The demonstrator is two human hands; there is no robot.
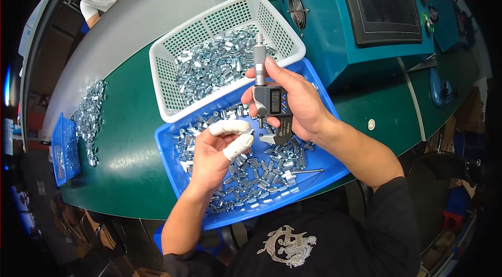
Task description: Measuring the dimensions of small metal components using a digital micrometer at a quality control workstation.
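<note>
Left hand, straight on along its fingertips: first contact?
Most likely the lower end of the digital micrometer in the right hand, just right of the fingertips of the left hand. Depth is unclear from this one view, so it might pass above or below.

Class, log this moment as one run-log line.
left hand: pinches metal part | right hand: holds micrometer | metal part: outside micrometer's gap | loose parts: in blue tray, white basket

A wide fisheye view looks steeply down from the wearer's head, near the left hand (210, 161) and right hand (306, 103), and takes in the green counter (130, 172), bending its edges.
</note>
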